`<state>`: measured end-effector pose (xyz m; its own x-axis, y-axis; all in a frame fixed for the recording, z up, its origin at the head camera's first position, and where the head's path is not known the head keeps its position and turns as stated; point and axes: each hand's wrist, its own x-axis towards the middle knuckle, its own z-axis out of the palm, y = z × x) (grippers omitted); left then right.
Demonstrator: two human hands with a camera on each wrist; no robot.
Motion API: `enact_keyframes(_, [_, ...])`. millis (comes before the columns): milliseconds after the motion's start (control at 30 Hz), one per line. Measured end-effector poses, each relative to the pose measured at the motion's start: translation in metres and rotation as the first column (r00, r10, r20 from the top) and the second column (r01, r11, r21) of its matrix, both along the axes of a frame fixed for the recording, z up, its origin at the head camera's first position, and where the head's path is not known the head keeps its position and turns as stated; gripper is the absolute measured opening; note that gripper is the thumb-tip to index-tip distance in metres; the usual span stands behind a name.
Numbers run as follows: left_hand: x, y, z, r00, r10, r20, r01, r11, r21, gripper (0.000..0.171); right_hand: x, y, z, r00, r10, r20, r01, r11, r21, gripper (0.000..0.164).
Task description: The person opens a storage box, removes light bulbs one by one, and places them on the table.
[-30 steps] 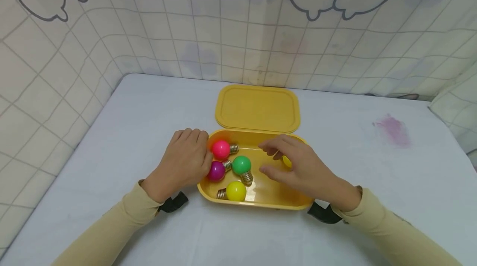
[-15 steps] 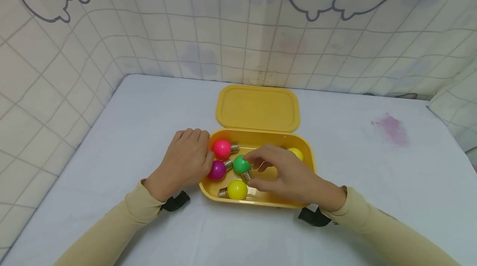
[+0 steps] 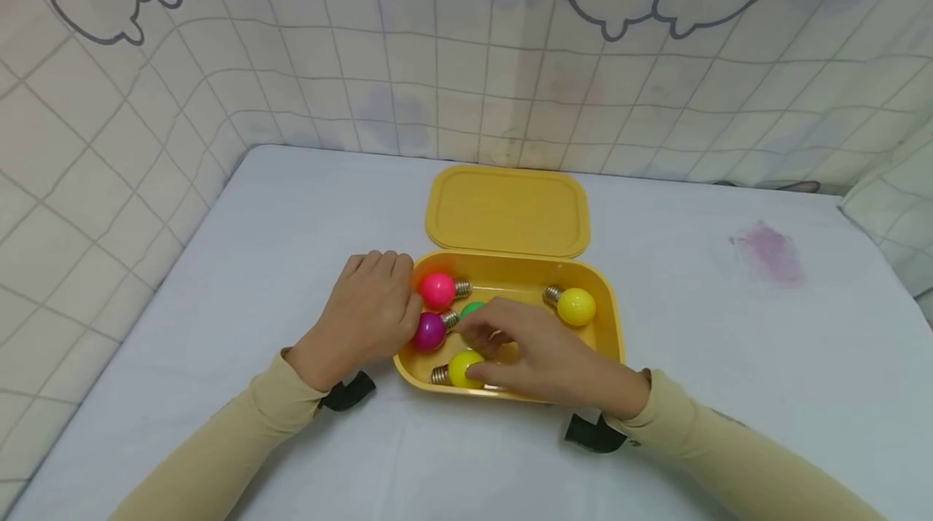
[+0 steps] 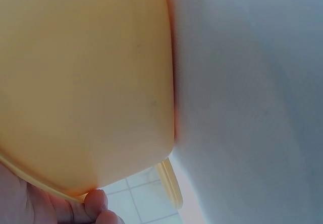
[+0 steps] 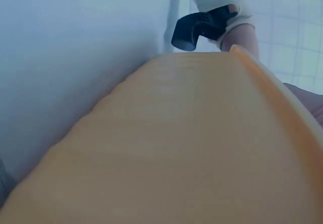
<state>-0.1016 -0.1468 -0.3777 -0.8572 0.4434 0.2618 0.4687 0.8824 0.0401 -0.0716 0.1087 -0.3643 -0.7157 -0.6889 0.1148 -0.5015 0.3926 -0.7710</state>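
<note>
Yellow box [image 3: 525,284]: stands uncovered on the white tabletop [image 3: 466,468], five bulbs lying inside.
Front yellow bulb [image 3: 458,370]: on its side by the near wall, cap pointing left, partly behind the right thumb.
Right hand [image 3: 535,352]: above the box's middle, thumb and forefinger loosely curved with a gap between; whether they touch a bulb cannot be told.
Purple bulb [image 3: 430,332]: at the left end, just beside the left hand.
Left hand [image 3: 369,306]: fingers curled over the box's left rim, gripping it.
Green bulb [image 3: 474,308]: mostly hidden by the right hand, only a sliver showing.
Rear yellow bulb [image 3: 577,307]: at the right end, cap pointing back and left.
Pink bulb [image 3: 437,291]: in the far left corner, cap pointing right.
Yellow lid [image 3: 509,210]: flat, just behind the box.
Reach among the bulbs: best made straight down, I judge, fingers narrow so neighbours don't roll, rim held steady.
Since half a second ago: the right hand has shifted left and nearer, overlapping the front yellow bulb, covering more green, and uncovering the rear yellow bulb's cap.
</note>
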Motion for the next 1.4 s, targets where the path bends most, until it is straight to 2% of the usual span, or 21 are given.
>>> enact_keyframes(133, [0.0003,0.0000,0.0007,1.000,-0.003,-0.007,0.003,1.000,0.005,0.019,-0.0018,-0.0055,-0.0002,0.997,0.018,-0.077,-0.015,0.999,0.037,0.036])
enact_keyframes(267, [0.0005,-0.0006,0.0006,1.000,-0.006,-0.015,0.006,1.000,0.012,0.018,-0.0041,-0.0088,0.0004,0.996,0.036,-0.078,-0.030,0.997,0.070,0.037])
enact_keyframes(433, [-0.0007,0.0001,-0.0001,1.000,-0.006,0.002,0.006,1.000,0.011,0.018,-0.0042,-0.0086,-0.0041,0.995,0.074,-0.062,-0.071,0.996,0.054,0.037])
enact_keyframes(767, [-0.0006,0.0015,0.0000,1.000,-0.001,0.016,0.001,1.000,-0.004,0.018,-0.0029,-0.0090,-0.0070,0.982,0.129,-0.136,-0.119,0.990,0.079,0.035])
enact_keyframes(1033, [-0.0002,0.0040,0.0028,0.998,0.023,0.062,-0.022,1.000,-0.015,0.019,-0.0034,-0.0067,-0.0059,0.982,0.125,-0.140,-0.106,0.985,0.134,0.028])
enact_keyframes(1233, [0.0002,0.0041,0.0041,0.995,0.024,0.098,-0.023,1.000,-0.015,0.018,-0.0022,-0.0040,-0.0047,0.988,0.113,-0.102,-0.097,0.984,0.147,0.027])
enact_keyframes(1400, [0.0005,0.0037,0.0045,0.994,0.027,0.102,-0.026,1.000,-0.013,0.017,-0.0028,-0.0023,-0.0031,0.990,0.111,-0.089,-0.095,0.982,0.162,0.028])
